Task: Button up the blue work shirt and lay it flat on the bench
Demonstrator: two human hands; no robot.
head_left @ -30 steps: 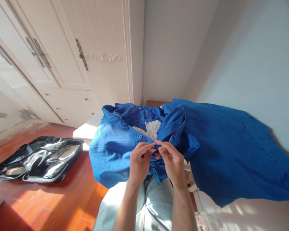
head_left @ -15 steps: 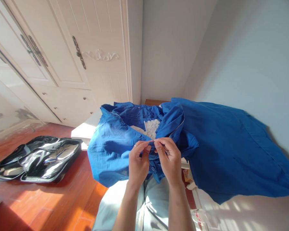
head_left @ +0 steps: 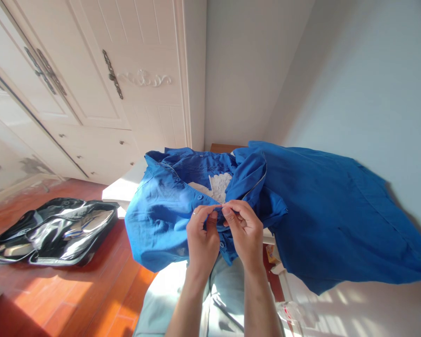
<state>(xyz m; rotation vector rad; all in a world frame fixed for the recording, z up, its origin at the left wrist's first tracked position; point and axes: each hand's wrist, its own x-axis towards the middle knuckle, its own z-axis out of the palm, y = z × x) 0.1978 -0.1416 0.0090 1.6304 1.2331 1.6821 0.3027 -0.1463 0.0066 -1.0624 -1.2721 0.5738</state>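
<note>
A blue button-up shirt (head_left: pixel 157 206) lies spread in front of me, its collar open at the far side. At its front edge my left hand (head_left: pixel 203 234) pinches the cloth between thumb and forefinger. My right hand (head_left: pixel 243 229) pinches the same edge just beside it, so the fingertips nearly meet. Whatever button or buttonhole sits between the fingertips is hidden. One button (head_left: pixel 200 197) shows above the left hand, another (head_left: pixel 221 245) between the wrists. White lacy cloth (head_left: pixel 220 187) shows through the neck opening.
More blue cloth (head_left: pixel 337 220) stretches to the right along the wall. An open black suitcase (head_left: pixel 94 252) with clothes in it lies on the wooden floor (head_left: pixel 108 290) at left. A white wardrobe (head_left: pixel 154 42) stands behind. Clear plastic (head_left: pixel 296 312) lies at lower right.
Both hands keep their pinch on the shirt edge, with only slight finger movement. The whole view has shifted a little; the shirt lies as before.
</note>
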